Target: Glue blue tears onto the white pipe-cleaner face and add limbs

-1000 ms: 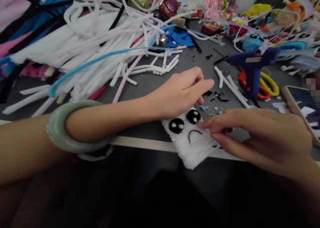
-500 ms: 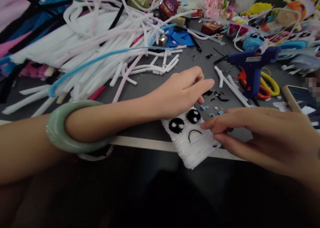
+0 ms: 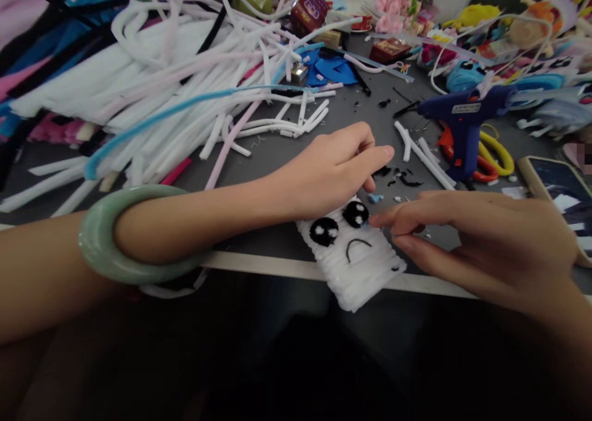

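Note:
A white fuzzy pipe-cleaner panel (image 3: 354, 279) with two black eyes and a thin frowning mouth lies at the table's front edge, its lower part jutting past it. My left hand (image 3: 340, 168) lies across the panel's top edge, fingers curled and thumb pointing right; whatever it holds, if anything, is hidden. The index finger of my right hand (image 3: 476, 242) reaches to the right-hand eye, where a tiny blue bit (image 3: 367, 224) shows at the fingertip. Its thumb sits lower, apart from the index finger, by the panel's right side.
White, pink, blue and black pipe cleaners (image 3: 185, 88) pile up at left. A blue glue gun (image 3: 467, 125) stands at right beside orange-and-yellow-handled scissors (image 3: 494, 153) and a phone (image 3: 555, 187). Black scraps (image 3: 402, 177) are scattered beyond my hands. Finished dolls (image 3: 467, 73) crowd the back right.
The view has shifted slightly, so the scene sits a little further left. My right hand has moved very slightly at the eye; my left hand keeps its place on the panel.

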`<state>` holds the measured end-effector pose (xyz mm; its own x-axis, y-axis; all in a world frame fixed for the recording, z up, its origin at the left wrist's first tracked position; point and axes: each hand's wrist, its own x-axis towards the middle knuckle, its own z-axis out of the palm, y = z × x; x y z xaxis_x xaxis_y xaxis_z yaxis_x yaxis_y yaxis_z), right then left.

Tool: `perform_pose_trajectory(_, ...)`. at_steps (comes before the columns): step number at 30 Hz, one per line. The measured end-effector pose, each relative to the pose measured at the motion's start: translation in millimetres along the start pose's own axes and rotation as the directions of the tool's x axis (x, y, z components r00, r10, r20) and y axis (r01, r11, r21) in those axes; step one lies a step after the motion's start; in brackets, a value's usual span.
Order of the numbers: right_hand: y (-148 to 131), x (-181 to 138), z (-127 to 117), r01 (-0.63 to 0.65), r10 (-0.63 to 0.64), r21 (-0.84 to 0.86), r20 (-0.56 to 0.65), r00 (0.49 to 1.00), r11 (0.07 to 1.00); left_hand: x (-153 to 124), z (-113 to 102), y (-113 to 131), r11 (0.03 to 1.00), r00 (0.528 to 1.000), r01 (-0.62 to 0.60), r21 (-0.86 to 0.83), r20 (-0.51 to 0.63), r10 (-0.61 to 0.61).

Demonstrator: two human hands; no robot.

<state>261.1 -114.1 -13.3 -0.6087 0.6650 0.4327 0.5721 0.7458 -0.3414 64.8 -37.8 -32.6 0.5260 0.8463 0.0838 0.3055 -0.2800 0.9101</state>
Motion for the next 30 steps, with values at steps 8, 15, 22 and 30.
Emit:
perform_pose_trajectory(8,-1.3,-2.1,-1.7,-0.033,0.033,-0.016,-0.023,0.999,0.999,0.1,0.3,-1.3,1.0,1.0,0.01,-0.023,0.012,-0.009)
perform_pose_trajectory(15,-0.5,0.8,0.5,0.013,-0.013,-0.015,0.01,1.0,1.0,-0.3,0.4,-0.6,0.999,1.0,0.016,-0.029,0.012,-0.016)
perform_pose_trajectory(22,0.5,-0.2,0.9,0.037,-0.037,0.034,0.001,0.999,0.999,-0.1,0.9,-1.9,1.0,1.0,0.002,-0.02,0.008,-0.002)
perform_pose_trajectory(30,-1.9,1.4,-2.5,0.053,-0.053,0.0,0.01,0.999,0.999,0.0,-0.3,-0.8,1.0,1.0,0.006,-0.009,0.016,-0.006)
